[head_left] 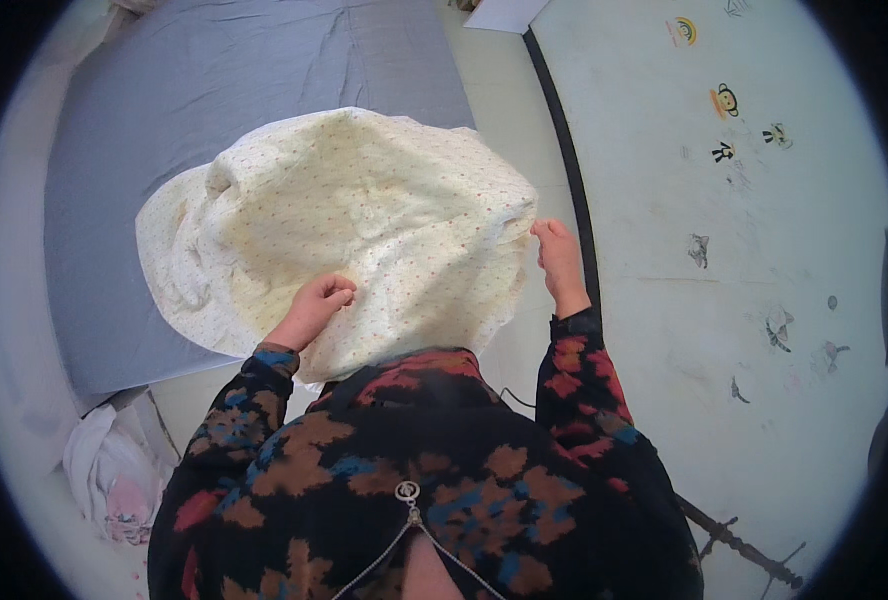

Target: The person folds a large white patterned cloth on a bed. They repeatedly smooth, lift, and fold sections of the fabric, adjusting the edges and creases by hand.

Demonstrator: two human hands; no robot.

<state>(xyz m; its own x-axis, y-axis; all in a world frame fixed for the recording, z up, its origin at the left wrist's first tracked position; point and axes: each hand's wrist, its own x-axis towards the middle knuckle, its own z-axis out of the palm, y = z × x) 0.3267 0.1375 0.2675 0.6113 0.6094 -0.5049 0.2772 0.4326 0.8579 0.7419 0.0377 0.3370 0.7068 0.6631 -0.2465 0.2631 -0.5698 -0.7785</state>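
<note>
Stretching along the left, the grey bed (94,280) bears part of the dotted cloth (364,225), whose left end lies bunched in folds. Over its near part is the left hand (317,305), fingers curled nearly closed; whether they grip fabric, I cannot tell. The cloth's middle looks mostly opened out, though wrinkled and unsmoothed. Farther right, the right hand (561,265) pinches the edge between thumb and fingertips, beside the wall (654,350).

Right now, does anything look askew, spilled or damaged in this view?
The dotted cream cloth is rumpled and lopsided, extending past the grey sheet's edge. It has yellowish areas; whether stains or shading, I can't tell. No spill is visible.
</note>
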